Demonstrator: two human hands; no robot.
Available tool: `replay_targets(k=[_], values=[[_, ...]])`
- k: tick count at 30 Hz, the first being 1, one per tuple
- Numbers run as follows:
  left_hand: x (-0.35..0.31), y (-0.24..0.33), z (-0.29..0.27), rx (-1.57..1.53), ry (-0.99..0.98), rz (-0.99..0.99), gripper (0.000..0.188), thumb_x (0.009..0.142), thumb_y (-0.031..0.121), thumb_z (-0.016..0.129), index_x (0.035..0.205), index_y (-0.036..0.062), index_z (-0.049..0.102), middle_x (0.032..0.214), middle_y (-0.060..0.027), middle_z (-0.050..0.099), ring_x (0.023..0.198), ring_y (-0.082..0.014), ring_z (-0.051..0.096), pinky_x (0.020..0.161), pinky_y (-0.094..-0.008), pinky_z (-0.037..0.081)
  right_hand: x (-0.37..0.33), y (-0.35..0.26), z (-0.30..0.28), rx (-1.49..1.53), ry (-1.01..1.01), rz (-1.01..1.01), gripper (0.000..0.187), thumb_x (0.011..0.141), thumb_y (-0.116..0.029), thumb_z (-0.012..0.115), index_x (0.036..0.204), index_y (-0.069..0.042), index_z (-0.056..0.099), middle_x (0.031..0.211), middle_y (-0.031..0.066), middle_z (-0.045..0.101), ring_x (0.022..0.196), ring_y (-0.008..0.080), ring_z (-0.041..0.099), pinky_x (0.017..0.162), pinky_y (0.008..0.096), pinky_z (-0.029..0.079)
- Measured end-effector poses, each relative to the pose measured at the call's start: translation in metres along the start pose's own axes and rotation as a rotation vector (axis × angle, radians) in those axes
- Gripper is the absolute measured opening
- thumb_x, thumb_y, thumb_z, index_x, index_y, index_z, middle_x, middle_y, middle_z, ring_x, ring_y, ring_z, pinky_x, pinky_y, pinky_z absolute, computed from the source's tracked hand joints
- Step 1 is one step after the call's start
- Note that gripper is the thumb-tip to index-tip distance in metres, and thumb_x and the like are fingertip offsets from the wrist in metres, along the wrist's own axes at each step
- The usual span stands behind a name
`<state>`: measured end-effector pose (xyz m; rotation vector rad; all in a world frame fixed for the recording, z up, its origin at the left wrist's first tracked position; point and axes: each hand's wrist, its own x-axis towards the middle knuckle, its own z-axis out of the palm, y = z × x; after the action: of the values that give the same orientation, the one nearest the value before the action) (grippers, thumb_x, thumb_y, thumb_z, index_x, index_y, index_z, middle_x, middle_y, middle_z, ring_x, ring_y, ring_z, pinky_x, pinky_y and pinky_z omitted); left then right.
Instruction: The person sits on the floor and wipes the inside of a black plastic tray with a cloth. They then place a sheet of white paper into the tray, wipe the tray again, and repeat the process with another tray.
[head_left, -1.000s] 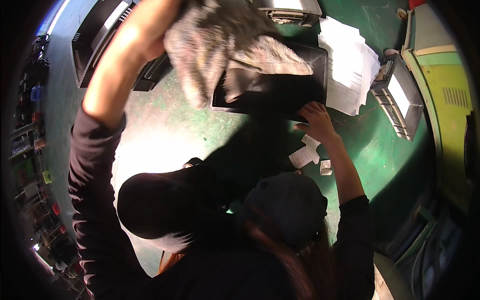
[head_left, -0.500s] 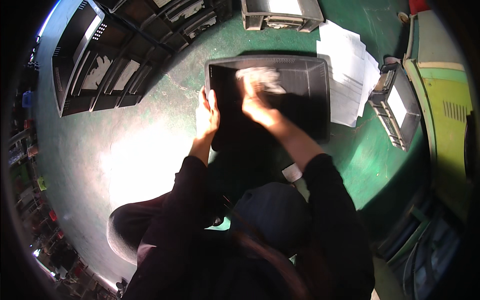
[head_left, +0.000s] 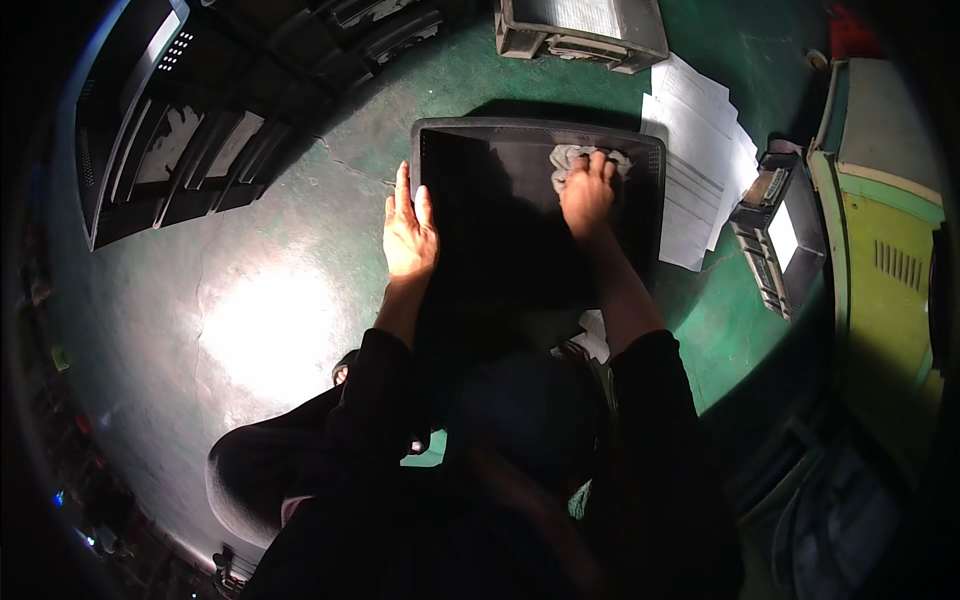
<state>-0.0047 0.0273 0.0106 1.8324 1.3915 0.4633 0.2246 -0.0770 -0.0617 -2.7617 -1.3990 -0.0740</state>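
A black plastic crate (head_left: 500, 262) lies before me, its hollow facing up and its lower part in deep shadow. At its left rim is my left hand (head_left: 410, 235), fingers straight and thumb apart, touching the crate's edge without wrapping round it. Inside the crate, toward the far right, my right hand (head_left: 588, 200) is closed on a crumpled pale cloth (head_left: 566, 160). The cloth is pressed against the crate's inner surface, and its bunched edges show beyond my fingers.
Black crates (head_left: 205, 150) stand at the left. A grey crate (head_left: 590, 45) is beyond mine; another crate (head_left: 785, 235) is at the right near a yellow-green cabinet (head_left: 890, 270). White paper sheets (head_left: 695, 160) lie on the green floor (head_left: 460, 80).
My right hand has moved the cloth rightward across the inside of the crate. My left hand has stayed at the left rim, with its fingers now straighter.
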Motion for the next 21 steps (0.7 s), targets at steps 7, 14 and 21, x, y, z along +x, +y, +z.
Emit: replay_targets(k=[7,14,21], values=[[0.003,0.001,0.004,-0.089,0.0,0.102,0.047,0.094,0.034,0.037,0.136,0.0123,0.03,0.123,-0.0288,0.045,0.11,-0.0458,0.045,0.092,-0.0446,0.04,0.005,-0.138,0.048,0.514,-0.066,-0.147,0.025,0.08,-0.022,0.054,0.101,-0.007,0.058,0.113,0.0107,0.047,0.116,0.0279,0.039,0.08,0.0378,0.048],[0.002,-0.002,-0.001,-0.016,0.031,0.053,0.045,0.094,0.033,0.04,0.135,0.0146,0.034,0.115,-0.0268,0.051,0.103,-0.0431,0.051,0.087,-0.0444,0.043,-0.057,-0.059,-0.005,0.437,-0.23,-0.844,0.03,0.082,-0.03,0.048,0.108,-0.017,0.055,0.12,0.0071,0.046,0.119,0.0268,0.038,0.1,0.0447,0.029],[0.001,-0.001,0.006,-0.039,0.091,0.093,0.042,0.092,0.032,0.043,0.132,0.0174,0.039,0.102,-0.027,0.054,0.09,-0.0393,0.058,0.079,-0.0428,0.048,-0.033,0.028,-0.016,0.24,-0.103,-0.165,0.027,0.071,-0.005,0.063,0.096,-0.009,0.053,0.105,0.0116,0.045,0.094,0.035,0.05,0.077,0.0436,0.045]])
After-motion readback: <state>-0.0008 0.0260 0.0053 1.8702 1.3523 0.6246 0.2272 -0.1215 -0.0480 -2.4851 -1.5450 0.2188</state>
